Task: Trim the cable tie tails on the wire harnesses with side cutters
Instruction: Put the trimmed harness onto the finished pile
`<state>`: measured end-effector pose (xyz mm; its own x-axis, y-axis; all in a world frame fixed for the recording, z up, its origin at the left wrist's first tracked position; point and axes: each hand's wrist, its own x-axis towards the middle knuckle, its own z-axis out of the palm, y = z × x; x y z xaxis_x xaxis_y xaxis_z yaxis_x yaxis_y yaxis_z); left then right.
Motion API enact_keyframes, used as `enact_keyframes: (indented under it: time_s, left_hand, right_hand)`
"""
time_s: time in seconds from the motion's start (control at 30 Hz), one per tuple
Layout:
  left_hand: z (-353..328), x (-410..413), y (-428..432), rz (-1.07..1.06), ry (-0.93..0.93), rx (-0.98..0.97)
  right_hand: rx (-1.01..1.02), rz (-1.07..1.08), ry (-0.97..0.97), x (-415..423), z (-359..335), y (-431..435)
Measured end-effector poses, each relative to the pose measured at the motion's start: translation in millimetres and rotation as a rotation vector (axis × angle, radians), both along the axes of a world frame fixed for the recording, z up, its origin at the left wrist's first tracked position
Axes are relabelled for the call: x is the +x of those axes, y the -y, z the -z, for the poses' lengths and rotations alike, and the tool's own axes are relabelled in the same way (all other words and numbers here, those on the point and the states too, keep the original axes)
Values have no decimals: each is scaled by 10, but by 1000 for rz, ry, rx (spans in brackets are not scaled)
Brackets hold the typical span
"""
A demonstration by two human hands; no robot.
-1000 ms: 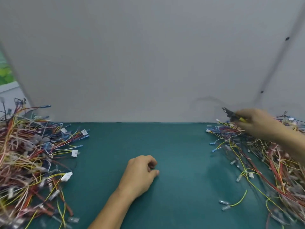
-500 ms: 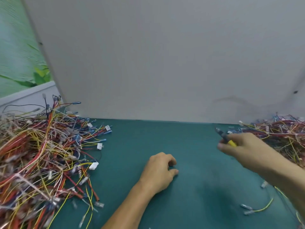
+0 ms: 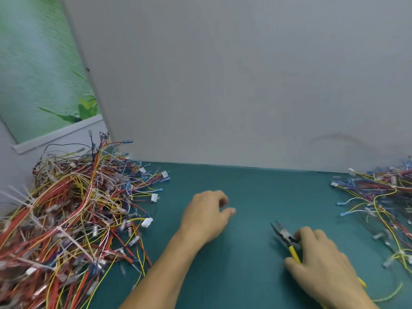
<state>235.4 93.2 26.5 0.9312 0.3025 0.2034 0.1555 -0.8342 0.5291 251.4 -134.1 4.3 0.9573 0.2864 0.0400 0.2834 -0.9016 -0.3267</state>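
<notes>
My right hand (image 3: 321, 266) grips the yellow-handled side cutters (image 3: 286, 239) low over the green mat, jaws slightly apart and pointing up-left. My left hand (image 3: 206, 216) rests on the mat in the middle, fingers curled under, thumb out, holding nothing. A large heap of wire harnesses (image 3: 66, 219) with white cable ties lies on the left. A second heap of harnesses (image 3: 379, 197) lies at the right edge. Neither hand touches a harness.
The green mat (image 3: 256, 192) covers the table between the two heaps. A grey panel (image 3: 245, 85) stands upright along the back. A loose yellow wire (image 3: 390, 295) lies at the lower right. White connectors (image 3: 147, 222) stick out of the left heap.
My right hand has carried the cutters from the right heap down and leftward to the mat near the middle. The view has swung left. My left hand has stayed put.
</notes>
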Motion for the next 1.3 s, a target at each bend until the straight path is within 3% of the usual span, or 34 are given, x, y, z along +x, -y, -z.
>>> enact_keyframes:
  time_s: [0.23, 0.33, 0.43, 0.53, 0.77, 0.93, 1.13, 1.23, 1.3]
  left_hand:
    - [-481, -44, -1017, -630, 44, 430]
    - [-613, -167, -1464, -850, 1, 449]
    - [-665, -310, -1778, -977, -230, 372]
    - [-617, -479, -1896, -933, -318, 383]
    - [-615, -573, -1787, -881, -160, 397]
    - [-735, -473, -1702, -730, -74, 301]
    - [-963, -451, -1496, -715, 325, 332]
    - [-1019, -387, -1443, -671, 110, 242]
    - [-1077, -392, -1412, -640, 173, 201]
  right_hand:
    - [-8, -43, 32, 28, 44, 24]
    - [-26, -49, 54, 39, 56, 23]
    - [-26, -57, 64, 49, 69, 25]
    - [-22, -60, 76, 50, 79, 27]
    - [-26, -67, 76, 48, 83, 33]
    - [-13, -73, 77, 46, 69, 27]
    - [-16, -88, 76, 53, 70, 31]
    - [-11, -82, 66, 54, 73, 34]
    - [-16, -84, 68, 59, 74, 26]
